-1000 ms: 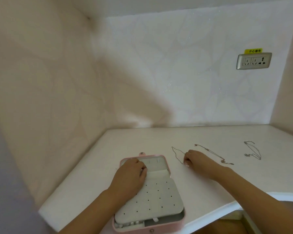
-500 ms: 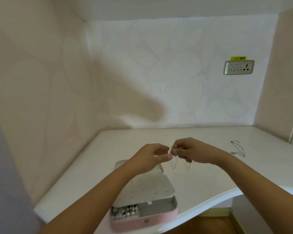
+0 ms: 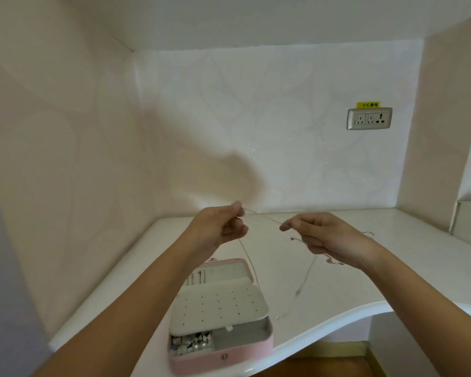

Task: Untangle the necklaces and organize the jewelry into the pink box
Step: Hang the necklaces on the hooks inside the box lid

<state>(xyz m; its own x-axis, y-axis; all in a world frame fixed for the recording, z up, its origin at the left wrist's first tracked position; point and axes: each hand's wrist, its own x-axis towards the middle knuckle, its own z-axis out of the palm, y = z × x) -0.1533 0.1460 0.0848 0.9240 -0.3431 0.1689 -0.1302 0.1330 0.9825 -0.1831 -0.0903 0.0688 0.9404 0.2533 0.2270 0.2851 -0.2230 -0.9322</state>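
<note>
Left hand: the left hand (image 3: 220, 227) is raised above the far end of the pink box (image 3: 223, 357), with its fingers curled and thumb and forefinger pinching one end of a thin chain.
Right hand: the right hand (image 3: 324, 235) is up and to the right of the box. It pinches the same chain at its fingertips, and the other fingers are folded under.
Necklace: the necklace (image 3: 300, 287) runs as a short taut stretch between the two hands. Its slack hangs in a long loop whose low point is just right of the box, close to the desk (image 3: 351, 289). Whether it touches the desk cannot be told.
Key relation: the held stretch runs left to right above the box, and the loop hangs off the box's right side. The left hand is the nearer one to the open lid.
Box: open, with a perforated white panel (image 3: 218, 306) across the middle and small pieces (image 3: 191, 345) in the near left compartment.
Other necklace: a second chain (image 3: 368, 234) lies on the desk well to the right of the box, partly hidden by the right hand.
Judged step: the person is probably checking this chain for knots before laying it in the box.
Risk: the loose loop could snag on the box's edge.
</note>
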